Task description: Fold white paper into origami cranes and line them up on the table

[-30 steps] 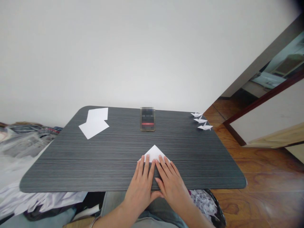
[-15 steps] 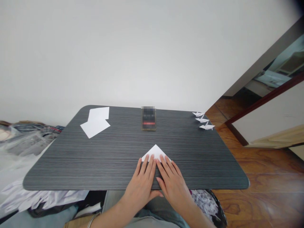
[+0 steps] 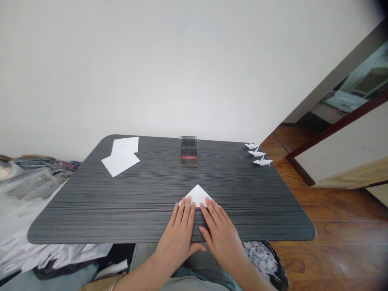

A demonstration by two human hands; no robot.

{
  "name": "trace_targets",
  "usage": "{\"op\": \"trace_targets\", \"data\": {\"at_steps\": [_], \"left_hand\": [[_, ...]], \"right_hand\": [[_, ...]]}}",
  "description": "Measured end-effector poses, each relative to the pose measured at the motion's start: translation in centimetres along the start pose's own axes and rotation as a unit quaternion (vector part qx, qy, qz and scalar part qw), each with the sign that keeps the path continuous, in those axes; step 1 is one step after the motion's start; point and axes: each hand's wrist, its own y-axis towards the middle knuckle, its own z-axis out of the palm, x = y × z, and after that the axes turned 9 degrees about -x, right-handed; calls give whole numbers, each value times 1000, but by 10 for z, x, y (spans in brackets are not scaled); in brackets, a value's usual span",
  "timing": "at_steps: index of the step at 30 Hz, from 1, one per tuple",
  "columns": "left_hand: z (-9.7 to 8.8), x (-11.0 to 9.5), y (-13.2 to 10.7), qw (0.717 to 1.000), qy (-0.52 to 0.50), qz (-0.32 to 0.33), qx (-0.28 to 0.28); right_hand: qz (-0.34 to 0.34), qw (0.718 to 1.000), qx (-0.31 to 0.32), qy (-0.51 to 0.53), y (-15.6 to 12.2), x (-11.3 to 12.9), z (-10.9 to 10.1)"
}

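Observation:
A white paper folded into a triangle [image 3: 197, 195] lies on the dark striped table [image 3: 145, 202], its tip pointing away from me. My left hand [image 3: 179, 233] lies flat with its fingers stretched over the triangle's near left edge. My right hand [image 3: 221, 233] lies flat beside it, fingers spread over the near right edge. Both hands press down on the paper's lower part, which they hide.
Two white paper sheets [image 3: 121, 157] overlap at the table's far left. A small dark upright object [image 3: 188, 151] stands at the far middle. Three folded paper cranes [image 3: 257, 154] sit at the far right corner. Crumpled paper fills a bag [image 3: 263, 258] by my right knee.
My hands slid a little toward me along the paper's near edge; the triangle stays in place.

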Motion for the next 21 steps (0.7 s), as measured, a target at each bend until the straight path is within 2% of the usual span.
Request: {"op": "trace_targets", "data": {"at_steps": [11, 21], "left_hand": [[-3, 12, -10, 999, 24, -14, -23], [-4, 24, -22, 997, 58, -24, -43]], "right_hand": [[21, 999, 4, -28, -12, -10, -2], [35, 998, -21, -50, -23, -20, -5]]}}
